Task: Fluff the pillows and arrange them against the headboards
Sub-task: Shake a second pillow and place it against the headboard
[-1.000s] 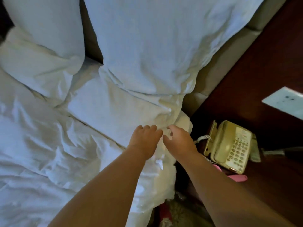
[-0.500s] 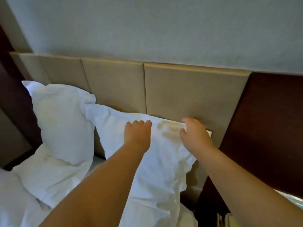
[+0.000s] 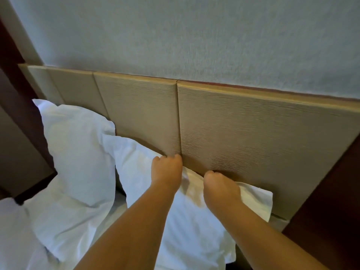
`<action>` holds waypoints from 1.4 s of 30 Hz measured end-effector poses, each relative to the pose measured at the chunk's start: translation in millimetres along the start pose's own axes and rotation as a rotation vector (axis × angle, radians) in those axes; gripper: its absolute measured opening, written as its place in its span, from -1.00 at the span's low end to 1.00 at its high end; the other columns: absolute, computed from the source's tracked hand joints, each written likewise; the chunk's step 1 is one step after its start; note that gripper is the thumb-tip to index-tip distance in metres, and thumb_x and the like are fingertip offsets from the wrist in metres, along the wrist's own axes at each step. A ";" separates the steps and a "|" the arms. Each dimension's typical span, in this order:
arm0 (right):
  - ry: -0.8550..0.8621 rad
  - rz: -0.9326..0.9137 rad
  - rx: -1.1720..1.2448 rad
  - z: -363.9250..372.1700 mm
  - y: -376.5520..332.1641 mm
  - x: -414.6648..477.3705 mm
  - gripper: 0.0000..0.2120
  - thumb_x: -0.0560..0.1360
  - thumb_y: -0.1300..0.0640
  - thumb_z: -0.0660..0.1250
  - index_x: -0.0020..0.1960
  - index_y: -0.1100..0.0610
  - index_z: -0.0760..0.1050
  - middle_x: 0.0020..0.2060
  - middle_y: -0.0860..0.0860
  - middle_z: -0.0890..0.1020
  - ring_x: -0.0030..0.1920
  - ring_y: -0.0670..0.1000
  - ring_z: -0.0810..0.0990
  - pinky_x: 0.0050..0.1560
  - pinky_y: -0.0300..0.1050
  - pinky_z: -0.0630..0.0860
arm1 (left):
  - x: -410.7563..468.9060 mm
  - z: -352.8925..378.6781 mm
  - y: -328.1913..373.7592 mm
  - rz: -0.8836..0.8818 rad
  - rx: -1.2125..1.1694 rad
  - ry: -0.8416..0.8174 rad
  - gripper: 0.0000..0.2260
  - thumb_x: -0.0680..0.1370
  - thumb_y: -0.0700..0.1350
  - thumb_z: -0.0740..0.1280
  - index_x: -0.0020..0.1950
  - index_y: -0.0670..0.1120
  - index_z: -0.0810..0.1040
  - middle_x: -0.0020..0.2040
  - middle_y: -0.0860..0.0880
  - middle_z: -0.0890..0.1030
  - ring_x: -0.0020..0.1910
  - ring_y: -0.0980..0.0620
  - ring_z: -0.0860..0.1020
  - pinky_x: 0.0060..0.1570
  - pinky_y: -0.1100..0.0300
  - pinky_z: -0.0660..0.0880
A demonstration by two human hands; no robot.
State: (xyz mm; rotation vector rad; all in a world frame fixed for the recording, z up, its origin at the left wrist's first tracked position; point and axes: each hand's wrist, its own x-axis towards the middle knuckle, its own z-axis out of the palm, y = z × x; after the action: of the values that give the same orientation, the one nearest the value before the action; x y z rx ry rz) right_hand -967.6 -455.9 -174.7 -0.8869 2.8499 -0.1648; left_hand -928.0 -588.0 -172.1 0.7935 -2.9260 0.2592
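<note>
A white pillow (image 3: 191,227) leans against the beige padded headboard (image 3: 243,133) on the right side of the bed. My left hand (image 3: 167,172) and my right hand (image 3: 220,188) both curl over its top edge, fingers tucked behind it between pillow and headboard. A second white pillow (image 3: 78,149) stands upright against the headboard to the left, with another white pillow (image 3: 64,225) lying below it on the bed.
A pale textured wall (image 3: 194,36) rises above the headboard. Dark wood panelling (image 3: 331,211) borders the headboard on the right, and a dark wooden panel (image 3: 17,133) on the left. White bedding (image 3: 13,240) fills the lower left.
My hands left the bedding by the phone and rose to the pillow's top edge. They now sit closer together, fingers curled behind the pillow against the headboard.
</note>
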 end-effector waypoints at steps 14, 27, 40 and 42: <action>-0.002 -0.087 0.072 19.3 0.1 1.2 -0.84 0.57 0.17 0.25 0.14 0.13 0.45 0.03 0.08 0.63 0.01 0.12 0.61 -0.16 -0.07 0.45 | 5.4 40.8 -22.9 0.002 -0.056 -0.298 -0.59 0.57 -0.13 0.23 0.40 0.06 0.28 0.20 -0.06 0.56 0.13 -0.11 0.54 -0.02 0.10 0.49; 0.130 0.015 0.043 -14.0 -8.7 -15.4 -0.68 0.55 0.27 0.22 0.30 0.19 0.33 0.08 0.13 0.62 0.07 0.14 0.62 -0.03 -0.02 0.54 | -9.2 -4.6 -29.5 -0.015 -0.264 -0.092 -0.80 0.62 -0.15 0.12 0.24 -0.10 0.28 -0.04 -0.08 0.54 -0.14 -0.08 0.51 -0.16 0.10 0.42; 0.393 -0.025 0.115 -52.6 5.8 -20.1 -0.92 0.59 0.20 0.16 0.07 0.15 0.40 -0.08 0.09 0.64 -0.16 0.12 0.58 -0.33 -0.13 0.29 | -10.5 -47.9 -15.6 0.011 -0.461 0.037 -0.74 0.64 -0.12 0.15 0.34 -0.06 0.28 0.15 -0.13 0.57 -0.03 -0.08 0.54 -0.08 0.09 0.49; 0.386 -0.018 0.188 -59.9 -0.3 -34.6 -0.96 0.59 0.16 0.16 -0.02 0.12 0.36 -0.17 0.08 0.59 -0.23 0.10 0.47 -0.39 -0.15 0.25 | -27.0 -54.5 -14.1 0.059 -0.476 0.019 -0.70 0.63 -0.18 0.17 0.36 -0.02 0.28 0.23 -0.10 0.54 0.06 -0.09 0.56 0.00 0.08 0.52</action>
State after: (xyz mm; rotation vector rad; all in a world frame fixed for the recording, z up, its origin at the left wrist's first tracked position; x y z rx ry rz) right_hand -950.0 -432.8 -112.0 -0.9275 3.1000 -0.6614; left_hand -894.9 -576.5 -120.6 0.6219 -2.8122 -0.4091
